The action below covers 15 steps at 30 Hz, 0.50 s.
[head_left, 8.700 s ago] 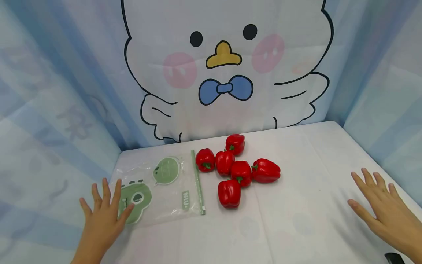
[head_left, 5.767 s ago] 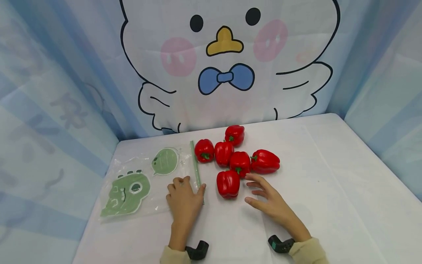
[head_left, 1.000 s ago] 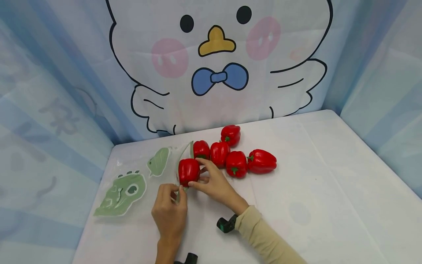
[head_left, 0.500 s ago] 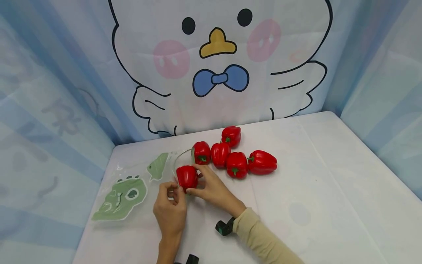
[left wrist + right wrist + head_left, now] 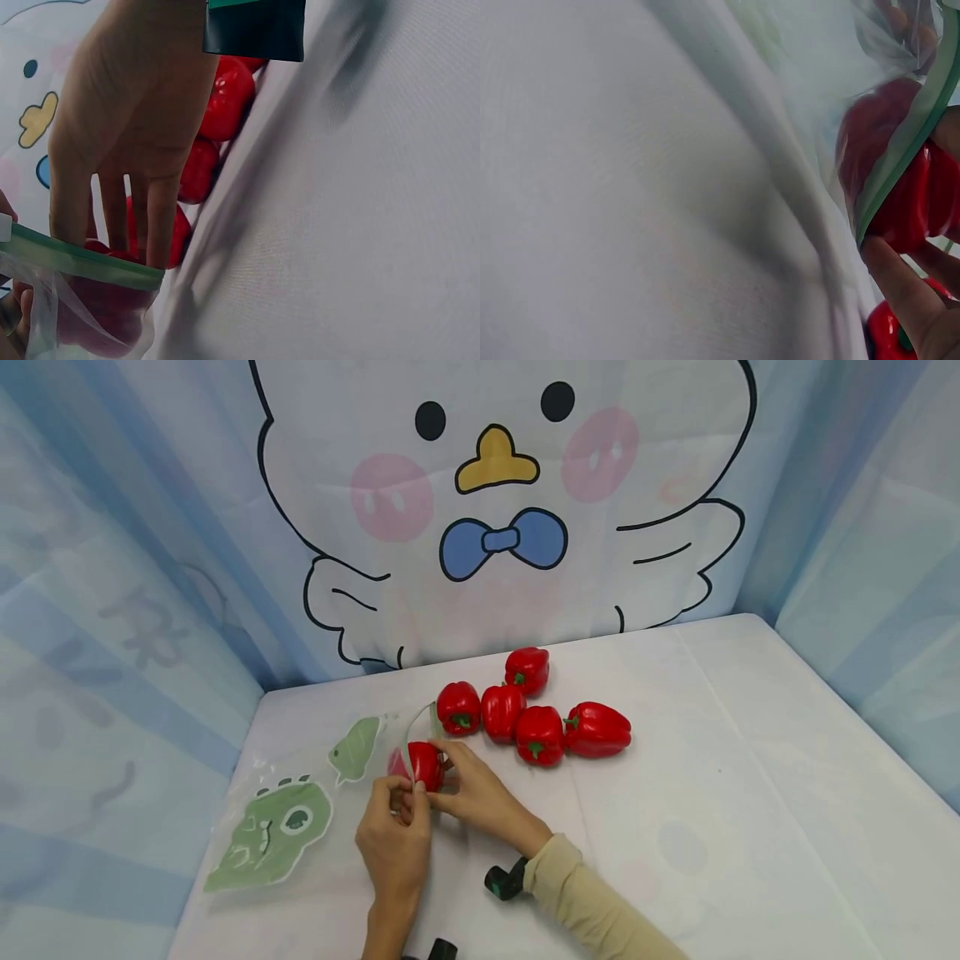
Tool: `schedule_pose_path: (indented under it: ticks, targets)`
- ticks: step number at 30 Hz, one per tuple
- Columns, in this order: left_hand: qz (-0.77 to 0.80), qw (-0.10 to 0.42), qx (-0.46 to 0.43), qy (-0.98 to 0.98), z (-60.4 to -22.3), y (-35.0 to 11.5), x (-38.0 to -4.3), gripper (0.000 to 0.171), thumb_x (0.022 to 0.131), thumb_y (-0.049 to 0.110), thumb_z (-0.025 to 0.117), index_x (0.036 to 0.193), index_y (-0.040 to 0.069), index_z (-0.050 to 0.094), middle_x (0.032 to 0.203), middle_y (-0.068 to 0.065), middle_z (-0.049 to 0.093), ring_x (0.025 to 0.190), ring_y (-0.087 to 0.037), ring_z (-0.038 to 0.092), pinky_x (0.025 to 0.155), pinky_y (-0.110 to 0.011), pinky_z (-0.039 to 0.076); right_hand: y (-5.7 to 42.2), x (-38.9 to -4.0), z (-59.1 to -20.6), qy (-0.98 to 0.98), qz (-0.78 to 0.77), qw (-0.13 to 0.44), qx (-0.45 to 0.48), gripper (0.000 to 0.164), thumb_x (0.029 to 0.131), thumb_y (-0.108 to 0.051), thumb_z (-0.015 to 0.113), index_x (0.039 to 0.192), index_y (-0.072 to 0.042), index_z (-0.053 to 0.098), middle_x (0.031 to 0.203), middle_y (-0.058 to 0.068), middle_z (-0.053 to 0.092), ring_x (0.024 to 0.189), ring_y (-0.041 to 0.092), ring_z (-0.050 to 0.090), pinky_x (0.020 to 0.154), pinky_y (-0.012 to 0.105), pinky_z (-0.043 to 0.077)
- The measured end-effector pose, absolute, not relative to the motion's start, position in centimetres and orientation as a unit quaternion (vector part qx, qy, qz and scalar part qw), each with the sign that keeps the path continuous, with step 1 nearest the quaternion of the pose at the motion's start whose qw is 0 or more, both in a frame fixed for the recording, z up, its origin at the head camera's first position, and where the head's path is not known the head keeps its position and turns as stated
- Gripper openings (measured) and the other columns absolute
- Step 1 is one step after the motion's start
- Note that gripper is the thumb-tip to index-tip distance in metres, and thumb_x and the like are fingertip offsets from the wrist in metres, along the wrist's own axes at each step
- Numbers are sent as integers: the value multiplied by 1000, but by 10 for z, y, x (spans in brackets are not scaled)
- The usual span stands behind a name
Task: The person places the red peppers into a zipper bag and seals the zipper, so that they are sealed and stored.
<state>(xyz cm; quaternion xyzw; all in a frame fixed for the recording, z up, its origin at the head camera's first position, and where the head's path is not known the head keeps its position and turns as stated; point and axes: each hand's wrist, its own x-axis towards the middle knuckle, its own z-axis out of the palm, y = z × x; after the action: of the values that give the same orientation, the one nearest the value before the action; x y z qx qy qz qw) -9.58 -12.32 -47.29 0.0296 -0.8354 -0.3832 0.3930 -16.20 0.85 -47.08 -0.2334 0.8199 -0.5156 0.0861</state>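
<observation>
A clear zip bag (image 5: 341,814) with green dinosaur prints lies on the white table, its green-edged mouth held apart. My left hand (image 5: 395,843) pinches the near side of that mouth between thumb and fingers. A red bell pepper (image 5: 427,765) is partway inside the opening; its left part shows through the plastic. My right hand (image 5: 480,792) grips the pepper from the right. In the left wrist view, the right hand's fingers (image 5: 159,217) reach past the green zip strip (image 5: 82,262). From the right wrist, the pepper (image 5: 907,202) is seen crossing the strip.
Several more red bell peppers (image 5: 540,735) sit close together right of and behind the bag, one pepper (image 5: 458,708) beside its far mouth corner. A cartoon-printed curtain (image 5: 510,602) stands along the table's back edge. Black wrist devices (image 5: 506,878) are on both wrists.
The right hand has moved the pepper from in front of the bag's mouth to partly inside it. The bag has shifted slightly towards me, and its mouth edge now crosses the pepper.
</observation>
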Motion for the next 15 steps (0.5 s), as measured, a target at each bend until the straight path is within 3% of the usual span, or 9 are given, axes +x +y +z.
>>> schedule_pose_path:
  ticks: [15]
  targets:
    - [-382, 412, 4, -827, -480, -123, -99, 15, 88, 0, 78, 93, 4, 64, 67, -3, 60, 58, -9, 49, 53, -14, 38, 7, -161, -476, 807, -531, 127, -226, 75, 94, -21, 79, 158, -13, 41, 148, 7, 56, 122, 21, 61, 100, 31, 59]
